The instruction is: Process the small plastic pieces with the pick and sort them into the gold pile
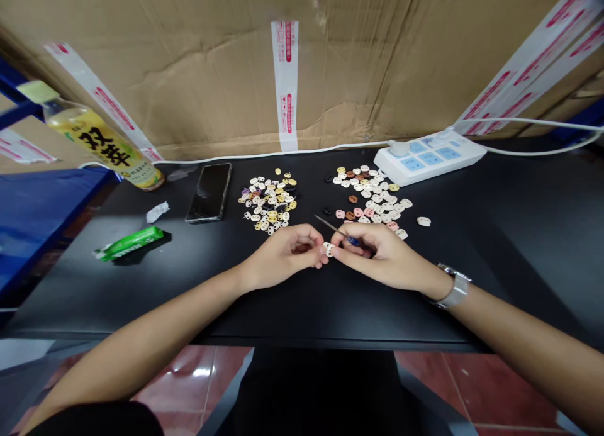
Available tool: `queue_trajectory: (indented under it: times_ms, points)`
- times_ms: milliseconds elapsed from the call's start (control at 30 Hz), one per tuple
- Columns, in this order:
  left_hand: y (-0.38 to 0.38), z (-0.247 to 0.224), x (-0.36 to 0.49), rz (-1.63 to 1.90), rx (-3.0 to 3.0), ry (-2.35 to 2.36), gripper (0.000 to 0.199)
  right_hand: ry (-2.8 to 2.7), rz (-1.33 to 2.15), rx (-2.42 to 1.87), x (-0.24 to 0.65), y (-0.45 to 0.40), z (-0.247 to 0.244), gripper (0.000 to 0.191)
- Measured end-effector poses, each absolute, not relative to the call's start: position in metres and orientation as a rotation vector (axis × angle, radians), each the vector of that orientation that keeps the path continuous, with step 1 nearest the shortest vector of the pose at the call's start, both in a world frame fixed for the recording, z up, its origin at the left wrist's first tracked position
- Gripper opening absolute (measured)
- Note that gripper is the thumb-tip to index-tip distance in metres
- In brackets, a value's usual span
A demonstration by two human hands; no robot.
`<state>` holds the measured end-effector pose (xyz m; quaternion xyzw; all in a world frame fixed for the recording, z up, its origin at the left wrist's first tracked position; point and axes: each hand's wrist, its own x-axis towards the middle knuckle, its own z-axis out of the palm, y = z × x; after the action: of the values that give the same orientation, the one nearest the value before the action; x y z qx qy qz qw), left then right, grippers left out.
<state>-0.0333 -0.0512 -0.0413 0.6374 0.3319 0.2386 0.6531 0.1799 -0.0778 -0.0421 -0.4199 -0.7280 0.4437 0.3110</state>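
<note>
A small white two-holed plastic piece, like a cord lock [329, 250], is pinched between my hands above the front part of the table. My left hand [292, 253] is closed, its thumb and fingertips on the piece's left side. My right hand [372, 253] touches the right side with its thumb and index finger. Tucked in the same right hand is a thin pointed metal tool, like an awl [330, 224], its blue handle partly covered by fingers. Behind my left hand lies a pile of mixed small pieces [270, 200]. Whitish, pink, brown and black two-holed pieces [377, 197] are scattered behind my right hand.
On the black table [283, 316] lie a phone [210, 192], a green wrapper pack [132, 243] and a crumpled white scrap [157, 212]. A drink bottle [104, 140] leans at the back left. A white power strip [429, 157] with its cable sits before the cardboard [212, 77].
</note>
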Motion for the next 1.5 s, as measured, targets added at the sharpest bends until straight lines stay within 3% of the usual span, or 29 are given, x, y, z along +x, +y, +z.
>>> queue_trajectory:
  times_ms: [400, 867, 1200, 1500]
  points:
    - [-0.049, -0.037, -0.034, 0.558, 1.444, 0.782, 0.013, -1.856, 1.218, -1.129, 0.185, -0.076, -0.041, 0.016]
    - [-0.039, -0.034, -0.037, 0.612, 1.431, 0.867, 0.017, -1.866, 1.046, -1.189, 0.195, -0.070, -0.038, 0.020]
    - [0.018, -0.033, -0.081, 0.954, 1.894, 1.231, 0.017, -1.907, 1.002, -1.189, 0.192, -0.069, -0.039, 0.023]
    - [0.029, -0.037, -0.093, 0.731, 2.215, 1.338, 0.015, -1.912, 1.041, -1.159, 0.193, -0.070, -0.041, 0.021]
